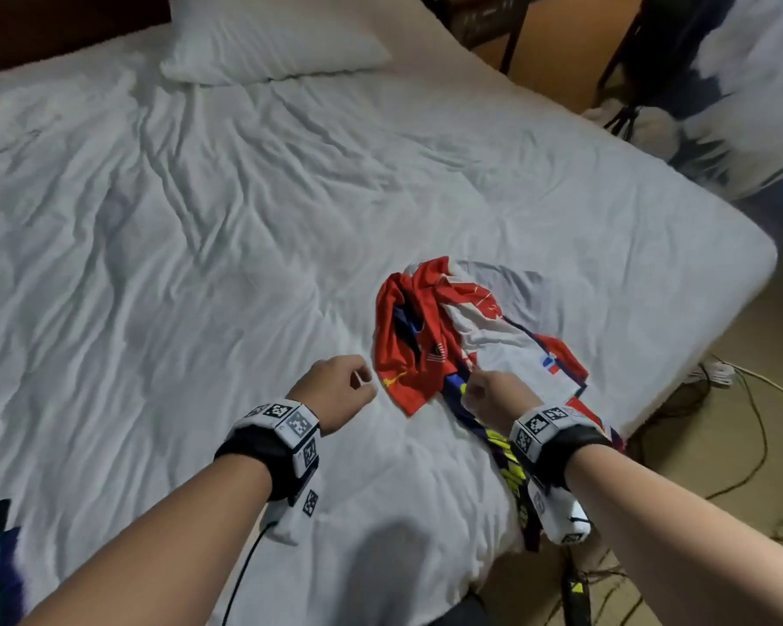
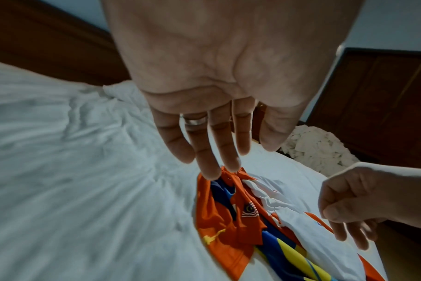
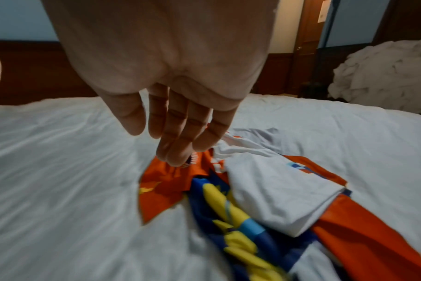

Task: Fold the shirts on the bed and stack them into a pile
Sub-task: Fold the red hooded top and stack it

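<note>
We are looking down at a bed (image 1: 200,219) with a crumpled heap of shirts lying near its right edge. A red shirt (image 1: 407,336) is bunched on the left of the heap, a white shirt (image 1: 511,350) is spreading to the right of it, and a blue and yellow shirt (image 1: 511,449) is trailing toward the near edge, partly under the other two.

We are holding our left hand (image 1: 335,390) just left of the red shirt, above the sheet. Its fingers (image 2: 204,152) are hanging loose and nearly straight, released and holding nothing; in the left wrist view their tips are lining up with the red shirt's far end, but we cannot tell whether they are touching it.

We are holding our right hand (image 1: 493,399) over the heap where the blue and yellow shirt meets the white one. Its fingers (image 3: 180,136) are also hanging relaxed, grasping nothing.

A white pillow (image 1: 267,38) is lying at the head of the bed, well apart from the shirts.
</note>
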`<state>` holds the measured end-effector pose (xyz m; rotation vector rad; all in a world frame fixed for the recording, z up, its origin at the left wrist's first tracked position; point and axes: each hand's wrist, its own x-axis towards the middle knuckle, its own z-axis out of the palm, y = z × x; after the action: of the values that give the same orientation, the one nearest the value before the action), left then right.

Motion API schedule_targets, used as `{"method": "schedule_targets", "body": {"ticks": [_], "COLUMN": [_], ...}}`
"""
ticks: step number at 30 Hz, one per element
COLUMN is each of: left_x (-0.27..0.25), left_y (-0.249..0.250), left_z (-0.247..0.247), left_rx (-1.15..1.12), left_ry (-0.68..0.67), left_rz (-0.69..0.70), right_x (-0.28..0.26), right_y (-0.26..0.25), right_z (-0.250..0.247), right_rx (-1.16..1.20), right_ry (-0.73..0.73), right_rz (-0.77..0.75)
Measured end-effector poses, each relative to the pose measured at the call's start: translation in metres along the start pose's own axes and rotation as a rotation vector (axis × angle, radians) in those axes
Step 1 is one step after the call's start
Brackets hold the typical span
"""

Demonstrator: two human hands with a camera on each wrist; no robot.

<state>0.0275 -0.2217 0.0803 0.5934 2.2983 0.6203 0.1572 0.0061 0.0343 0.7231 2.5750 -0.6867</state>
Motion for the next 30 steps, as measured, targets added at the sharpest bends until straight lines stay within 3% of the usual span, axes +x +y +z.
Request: {"method": "schedule_targets", "body": {"ticks": [7,14,17,20,23,26,30], "left_x": [0.126,0.220,0.249,0.264,0.269,0.267,0.249], "left_y": [0.069,0.069,0.060,0.054,0.057,0.076,0.116], "left_z": [0.046,0.070,0.082,0.096,0.101,0.091,0.053], "left_rx": [0.027,0.112,0.134,0.172,0.210,0.167,0.163], "left_ry": [0.001,0.099,0.137,0.077,0.128,0.183,0.139], "left_rz": [-0.074,-0.154,-0.199,-0.205,-0.192,-0.105,0.062], "right_x": [0.101,0.188,0.213,0.223,0.221,0.213,0.191], "right_y": [0.094,0.100,0.100,0.103,0.109,0.102,0.055], "right_z": [-0.040,-0.021,-0.010,-0.005,-0.026,-0.068,-0.142], "right_rx": [0.042,0.096,0.039,0.063,0.224,0.388,0.545], "right_ry": [-0.048,0.046,-0.007,0.023,0.100,0.087,0.076], "right_rz": [0.014,-0.092,-0.103,-0.157,-0.163,-0.175,-0.309]}}
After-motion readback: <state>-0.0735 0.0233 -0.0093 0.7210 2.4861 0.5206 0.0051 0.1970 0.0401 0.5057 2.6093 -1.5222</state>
